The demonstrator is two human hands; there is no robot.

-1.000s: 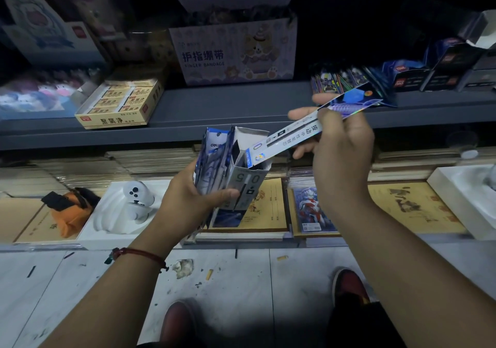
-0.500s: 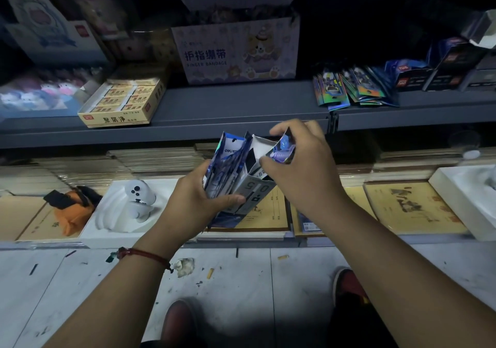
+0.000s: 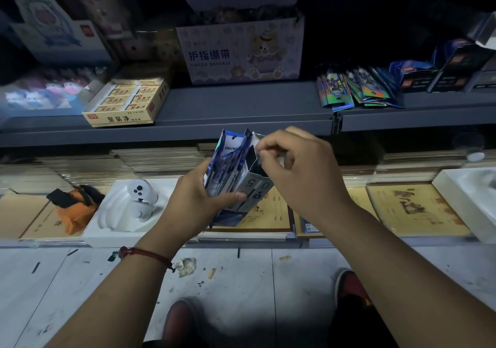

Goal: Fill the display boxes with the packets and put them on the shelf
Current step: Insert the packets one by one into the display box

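My left hand [image 3: 194,200] grips a grey-and-blue display box [image 3: 249,189] marked "0.5", held upright in front of the grey shelf [image 3: 241,111]. Several blue packets [image 3: 225,159] stand in its left side. My right hand [image 3: 303,170] is at the box's open top, thumb and forefinger pinching the white top flap [image 3: 255,139]. More blue packets [image 3: 357,88] lie fanned out on the shelf to the right, beside dark display boxes [image 3: 440,75].
On the shelf stand a yellow eraser box [image 3: 126,106] and a finger bandage carton [image 3: 241,52]. Below are stacked notebooks [image 3: 413,210], a white moulded tray [image 3: 128,208] with a white figure, and an orange object [image 3: 72,208]. My shoes show on the littered floor [image 3: 241,280].
My right hand brought a long packet down from shelf height and pushed it into the box; it no longer holds the packet and now pinches the box's top flap.
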